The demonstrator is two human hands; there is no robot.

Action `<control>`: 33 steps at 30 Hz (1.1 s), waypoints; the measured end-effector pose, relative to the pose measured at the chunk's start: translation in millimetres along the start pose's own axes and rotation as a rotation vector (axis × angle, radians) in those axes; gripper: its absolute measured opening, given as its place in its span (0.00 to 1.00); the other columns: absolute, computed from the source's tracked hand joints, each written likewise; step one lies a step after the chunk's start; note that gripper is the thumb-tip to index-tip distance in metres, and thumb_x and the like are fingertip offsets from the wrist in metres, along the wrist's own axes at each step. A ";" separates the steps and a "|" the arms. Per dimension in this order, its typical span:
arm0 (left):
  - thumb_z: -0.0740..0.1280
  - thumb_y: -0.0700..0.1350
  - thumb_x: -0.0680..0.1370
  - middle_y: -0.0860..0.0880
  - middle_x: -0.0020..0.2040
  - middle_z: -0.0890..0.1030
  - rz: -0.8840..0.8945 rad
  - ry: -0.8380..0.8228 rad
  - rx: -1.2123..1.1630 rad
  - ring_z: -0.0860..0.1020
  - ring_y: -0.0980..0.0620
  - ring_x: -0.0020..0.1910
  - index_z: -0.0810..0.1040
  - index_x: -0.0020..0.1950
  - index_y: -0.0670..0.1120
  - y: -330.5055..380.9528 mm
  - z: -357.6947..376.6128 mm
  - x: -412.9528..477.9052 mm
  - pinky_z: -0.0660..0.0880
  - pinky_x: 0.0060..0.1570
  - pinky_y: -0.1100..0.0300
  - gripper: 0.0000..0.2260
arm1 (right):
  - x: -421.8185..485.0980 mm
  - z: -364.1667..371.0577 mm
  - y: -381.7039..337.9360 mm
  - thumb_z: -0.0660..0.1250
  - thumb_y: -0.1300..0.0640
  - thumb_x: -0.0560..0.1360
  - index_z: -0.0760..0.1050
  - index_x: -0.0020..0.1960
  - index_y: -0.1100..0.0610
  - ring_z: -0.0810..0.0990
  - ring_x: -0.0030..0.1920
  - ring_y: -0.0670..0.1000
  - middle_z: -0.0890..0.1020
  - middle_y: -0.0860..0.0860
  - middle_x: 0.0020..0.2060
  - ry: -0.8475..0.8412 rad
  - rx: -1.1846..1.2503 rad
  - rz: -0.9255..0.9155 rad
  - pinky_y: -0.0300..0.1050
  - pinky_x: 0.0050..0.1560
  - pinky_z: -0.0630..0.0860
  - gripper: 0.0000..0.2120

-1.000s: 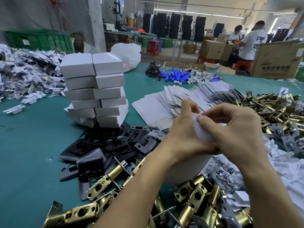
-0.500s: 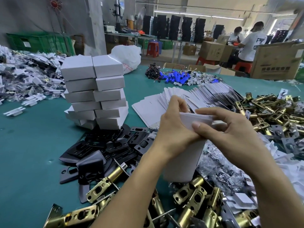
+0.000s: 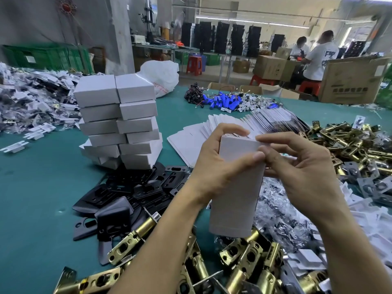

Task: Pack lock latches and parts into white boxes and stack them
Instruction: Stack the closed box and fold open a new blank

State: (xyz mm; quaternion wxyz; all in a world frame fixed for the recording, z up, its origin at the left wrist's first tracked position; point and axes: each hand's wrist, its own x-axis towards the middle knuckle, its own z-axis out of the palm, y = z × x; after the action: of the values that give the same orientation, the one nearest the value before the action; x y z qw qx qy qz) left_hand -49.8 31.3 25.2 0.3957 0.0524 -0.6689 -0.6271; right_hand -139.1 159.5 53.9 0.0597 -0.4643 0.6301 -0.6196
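Our left hand (image 3: 214, 166) grips an upright white box (image 3: 235, 198) above the brass latches (image 3: 250, 257) while our right hand (image 3: 297, 168) pinches its top flap, likely closing it; next comes tucking, then the stack of boxes (image 3: 118, 122).

A teal table (image 3: 38, 187) is laid with a stack of white boxes (image 3: 118, 122). Black plates (image 3: 135, 187) are heaped just before the stack and brass latches (image 3: 244, 257) nearer still. Flat white cards (image 3: 186, 143) are fanned to its right, and blue cylinders (image 3: 220, 100) are piled beyond those.

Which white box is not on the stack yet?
The white box held upright between the left hand and right hand; the others lie flat in the stack.
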 end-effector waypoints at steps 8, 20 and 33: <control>0.77 0.48 0.68 0.55 0.42 0.82 -0.068 0.163 -0.139 0.80 0.54 0.40 0.77 0.46 0.51 -2.6 2.9 5.4 0.81 0.41 0.53 0.12 | 1.8 3.8 2.6 0.69 0.50 0.70 0.78 0.59 0.42 0.86 0.44 0.51 0.85 0.49 0.47 -0.041 0.071 0.037 0.45 0.42 0.83 0.17; 0.81 0.45 0.67 0.49 0.42 0.82 0.072 0.355 -0.091 0.80 0.54 0.39 0.77 0.44 0.50 -6.6 -2.3 6.1 0.78 0.39 0.58 0.14 | 0.7 5.3 8.0 0.75 0.52 0.63 0.79 0.63 0.52 0.86 0.43 0.52 0.86 0.52 0.39 -0.200 0.203 0.226 0.48 0.43 0.83 0.28; 0.64 0.76 0.62 0.42 0.63 0.78 -0.789 0.074 -0.384 0.81 0.41 0.58 0.74 0.66 0.45 -0.2 -18.1 9.1 0.81 0.48 0.41 0.44 | 5.0 0.8 9.7 0.74 0.67 0.68 0.75 0.55 0.55 0.80 0.61 0.54 0.82 0.53 0.54 0.028 0.031 -0.249 0.53 0.64 0.76 0.19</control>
State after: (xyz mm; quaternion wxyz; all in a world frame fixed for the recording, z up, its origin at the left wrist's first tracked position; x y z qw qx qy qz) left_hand -45.4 11.6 27.4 0.1523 0.2516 -0.4544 -0.8408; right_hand -146.3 153.6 48.1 -0.0194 -0.5292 0.5587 -0.6383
